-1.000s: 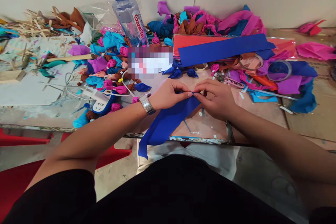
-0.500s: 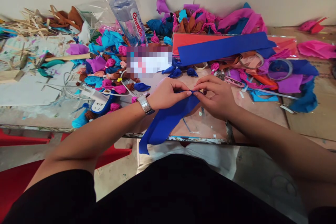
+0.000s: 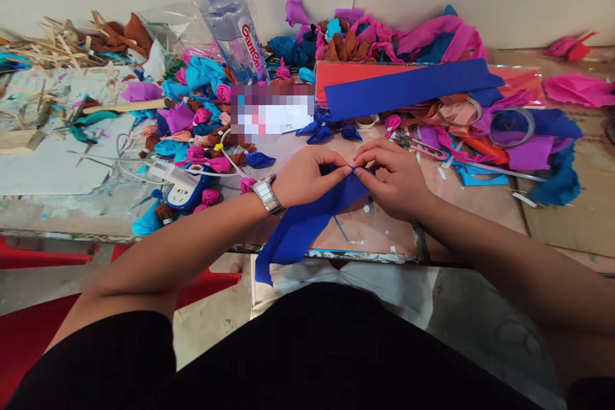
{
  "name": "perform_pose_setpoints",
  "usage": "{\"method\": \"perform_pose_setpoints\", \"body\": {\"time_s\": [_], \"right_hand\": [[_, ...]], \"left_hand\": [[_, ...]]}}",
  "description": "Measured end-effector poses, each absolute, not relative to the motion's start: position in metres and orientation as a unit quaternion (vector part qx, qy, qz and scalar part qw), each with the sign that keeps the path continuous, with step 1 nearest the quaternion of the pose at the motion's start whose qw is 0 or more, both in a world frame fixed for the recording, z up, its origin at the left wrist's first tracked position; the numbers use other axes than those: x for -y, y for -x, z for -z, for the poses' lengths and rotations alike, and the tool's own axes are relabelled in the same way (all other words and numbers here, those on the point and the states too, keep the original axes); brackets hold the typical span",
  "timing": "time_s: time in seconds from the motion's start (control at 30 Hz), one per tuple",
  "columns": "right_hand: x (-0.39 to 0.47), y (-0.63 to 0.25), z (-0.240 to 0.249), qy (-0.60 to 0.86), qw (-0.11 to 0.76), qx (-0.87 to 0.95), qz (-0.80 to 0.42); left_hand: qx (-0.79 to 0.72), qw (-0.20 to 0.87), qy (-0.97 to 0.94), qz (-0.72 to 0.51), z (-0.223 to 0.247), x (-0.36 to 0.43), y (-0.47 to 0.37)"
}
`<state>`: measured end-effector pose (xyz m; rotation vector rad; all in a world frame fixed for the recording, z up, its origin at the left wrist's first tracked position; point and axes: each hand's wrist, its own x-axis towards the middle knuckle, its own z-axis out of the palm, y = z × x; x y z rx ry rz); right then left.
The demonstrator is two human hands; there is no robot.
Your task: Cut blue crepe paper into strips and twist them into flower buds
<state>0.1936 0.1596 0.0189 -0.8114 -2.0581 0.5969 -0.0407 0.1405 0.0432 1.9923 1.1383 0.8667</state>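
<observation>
The left hand (image 3: 302, 176) and right hand (image 3: 401, 182) both pinch the upper end of a long, deep-blue, crepe-like strip (image 3: 302, 224), trailing below the left hand past the tabletop (image 3: 379, 230) edge. Folding or gathering seems underway; the next move likely calls for fine thumb control.

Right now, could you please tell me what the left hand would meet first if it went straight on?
Most likely the right hand, pinching the same blue strip just ahead; depth makes it unclear whether the hands touch.

Blue strip (image 3: 302, 227) seemingly part-hidden by fingers (image 3: 337, 175)
</observation>
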Motion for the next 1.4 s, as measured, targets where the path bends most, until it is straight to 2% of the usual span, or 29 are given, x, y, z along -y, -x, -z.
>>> {"method": "perform_pose_setpoints", "body": {"time_s": [0.33, 0.73, 0.97, 1.17, 1.4], "right_hand": [[-0.1589, -0.1921, -0.0185, 0.319, 0.4, 0.828, -0.232], [-0.1566, -0.189, -0.0172, 0.339, 0.375, 0.82, -0.27], [-0.1588, -0.1942, -0.0165, 0.313, 0.36, 0.851, -0.219], [-0.1595, -0.1875, -0.0124, 0.323, 0.367, 0.831, -0.266], [-0.1592, -0.1883, -0.0123, 0.328, 0.373, 0.826, -0.266]], "left_hand": [[-0.44, 0.281, -0.794, -0.31, -0.0452, -0.1354, 0.0413], [-0.45, 0.265, -0.8, -0.293, -0.0477, -0.1346, 0.0409], [-0.44, 0.229, -0.823, -0.278, -0.0411, -0.1358, 0.0426], [-0.434, 0.194, -0.837, -0.271, -0.0388, -0.1334, 0.0405], [-0.447, 0.24, -0.814, -0.283, -0.043, -0.1331, 0.0404]]}}
